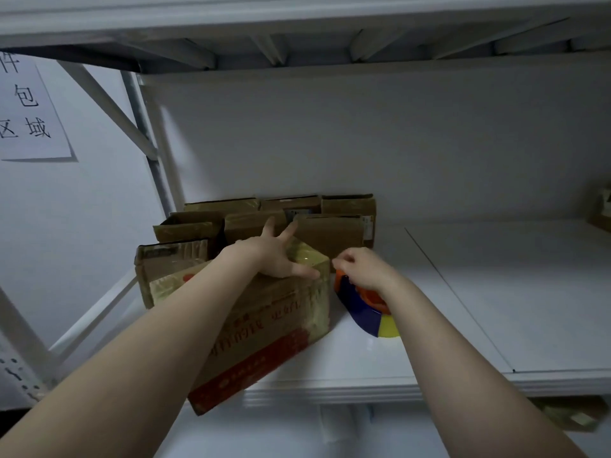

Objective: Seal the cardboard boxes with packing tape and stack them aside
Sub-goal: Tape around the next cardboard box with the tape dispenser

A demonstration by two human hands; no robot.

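Note:
A cardboard box (271, 322) with red print lies tilted on the white shelf (463, 292), its near corner hanging over the front edge. My left hand (277, 256) presses flat on its top far corner, fingers spread. My right hand (362, 267) grips an orange, blue and yellow tape dispenser (367, 309) just right of the box, against its corner. Shiny tape covers the box's top.
Several taped cardboard boxes (297, 219) stand in rows behind, against the back wall. A paper sign (29, 107) hangs on the left wall. The shelf's metal upright (148, 143) stands at left. A higher shelf (297, 28) runs overhead.

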